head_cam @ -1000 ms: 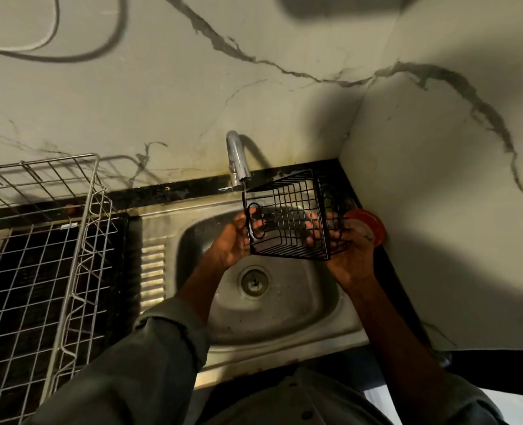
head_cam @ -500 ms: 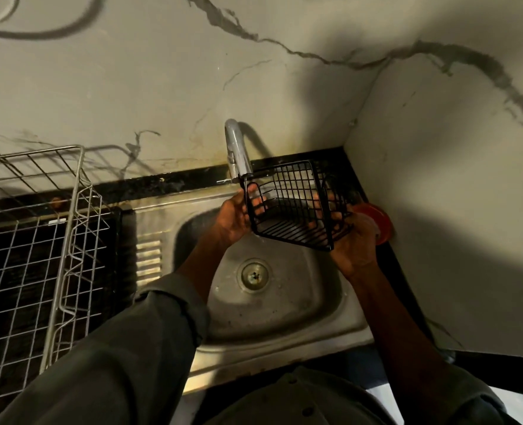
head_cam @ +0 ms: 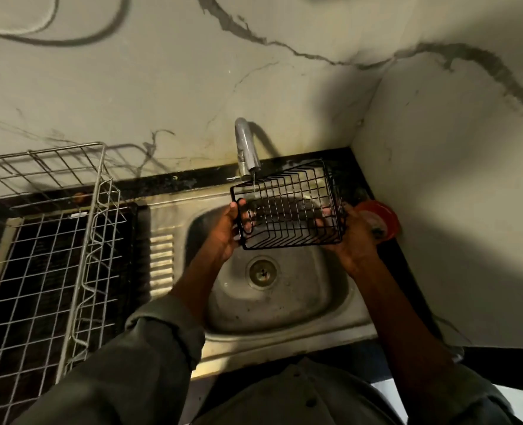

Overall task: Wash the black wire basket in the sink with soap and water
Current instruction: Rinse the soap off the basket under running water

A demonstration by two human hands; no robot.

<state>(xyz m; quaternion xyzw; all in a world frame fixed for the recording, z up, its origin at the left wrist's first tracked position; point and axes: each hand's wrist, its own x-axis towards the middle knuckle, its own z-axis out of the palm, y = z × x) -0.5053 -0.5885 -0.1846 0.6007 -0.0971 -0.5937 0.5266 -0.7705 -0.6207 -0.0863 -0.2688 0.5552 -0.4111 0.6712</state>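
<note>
Pale marble-look wall panels [head_cam: 168, 87] with dark grey veins fill the upper frame and meet in a shadowed corner at upper right. A black stone countertop [head_cam: 162, 184] runs below them. A large silver wire rack [head_cam: 48, 240] stands at lower left. The light is dim and warm.

Readable text: none anywhere in view.
Wire basket [head_cam: 287, 207]: bare black wire, no label or tag showing.
Tap [head_cam: 246, 148]: plain metal, no brand mark legible.
Sink [head_cam: 284, 305]: steel, no stamp or lettering visible.
Red lid [head_cam: 383, 217]: something pale on its top, too blurred to tell whether it is print.
Dish rack [head_cam: 48, 240]: small white tag on the surface beneath it, too small to read.
Wall [head_cam: 162, 87]: veins and cracks only, no signs.
</note>
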